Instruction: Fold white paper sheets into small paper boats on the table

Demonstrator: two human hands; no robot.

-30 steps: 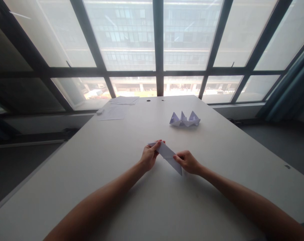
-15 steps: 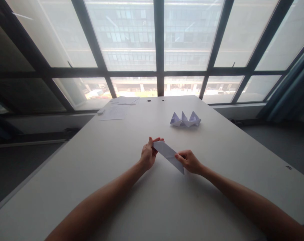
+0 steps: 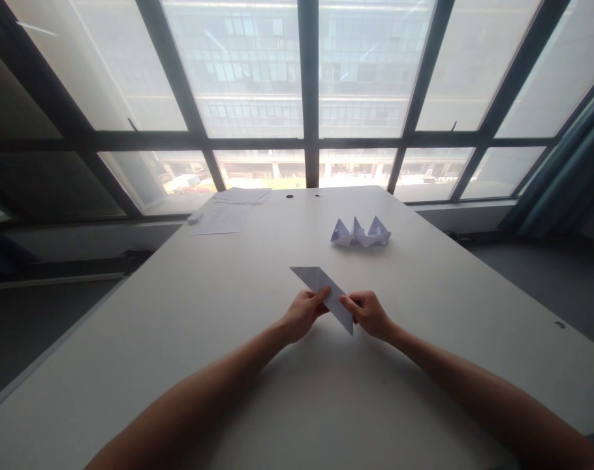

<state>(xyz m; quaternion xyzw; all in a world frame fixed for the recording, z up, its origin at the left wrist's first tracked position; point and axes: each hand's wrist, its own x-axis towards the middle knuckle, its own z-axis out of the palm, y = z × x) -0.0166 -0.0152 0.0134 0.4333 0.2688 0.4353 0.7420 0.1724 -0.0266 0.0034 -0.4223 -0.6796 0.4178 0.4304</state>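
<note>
A folded sheet of white paper (image 3: 311, 277), shaped like a slanted strip with pointed ends, is held slantwise above the table. My left hand (image 3: 305, 312) pinches its lower left edge near the middle, thumb on top. From the right, my right hand (image 3: 369, 313) grips the opposite edge with the thumb on the paper's face; its other fingers are partly hidden behind. Beyond the hands stand several folded paper boats (image 3: 360, 233), close together in a row.
The white table (image 3: 203, 352) stretches away to tall windows. Loose paper sheets (image 3: 218, 220) lie at its far left, beside a small white object (image 3: 194, 218) I cannot make out. A round dark hole (image 3: 290, 196) sits near the far edge.
My left hand has slid from the paper's far left end down to its middle edge, closer to my right hand. The far pointed end now shows uncovered.
</note>
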